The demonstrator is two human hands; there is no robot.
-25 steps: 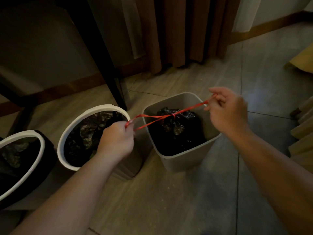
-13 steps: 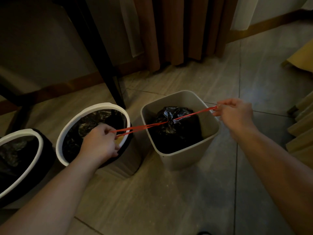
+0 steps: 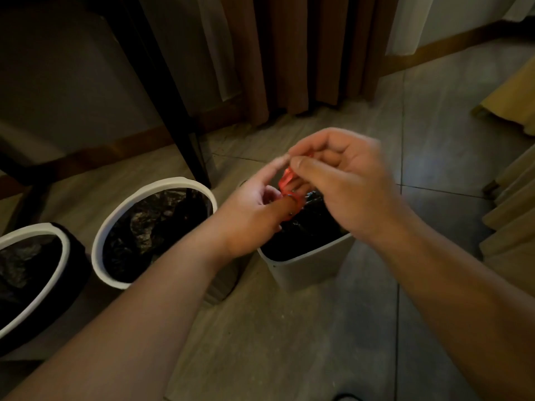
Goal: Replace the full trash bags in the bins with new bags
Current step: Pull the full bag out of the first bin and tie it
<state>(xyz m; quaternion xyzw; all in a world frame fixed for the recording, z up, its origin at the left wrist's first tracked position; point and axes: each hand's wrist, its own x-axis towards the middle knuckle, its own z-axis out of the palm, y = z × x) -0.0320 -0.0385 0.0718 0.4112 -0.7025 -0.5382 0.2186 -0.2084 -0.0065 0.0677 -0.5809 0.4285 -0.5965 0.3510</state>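
A square grey bin (image 3: pixel 307 267) stands on the floor with a full black trash bag (image 3: pixel 307 224) inside it. The bag's red drawstring (image 3: pixel 288 182) is bunched up above the bin. My left hand (image 3: pixel 254 212) and my right hand (image 3: pixel 344 180) meet over the bin, and both hold the red drawstring between fingers and thumb. The hands hide most of the bag's top.
A round white-rimmed bin (image 3: pixel 150 227) lined with a black bag stands to the left, and another round bin (image 3: pixel 31 273) sits at the far left. A black table leg (image 3: pixel 173 120) rises behind them. Brown curtains (image 3: pixel 289 53) hang at the back. Wooden furniture (image 3: pixel 512 204) edges the right.
My hands were stretched wide apart with the drawstring pulled taut. They have come together above the square bin, and the drawstring is now slack and bunched between them.
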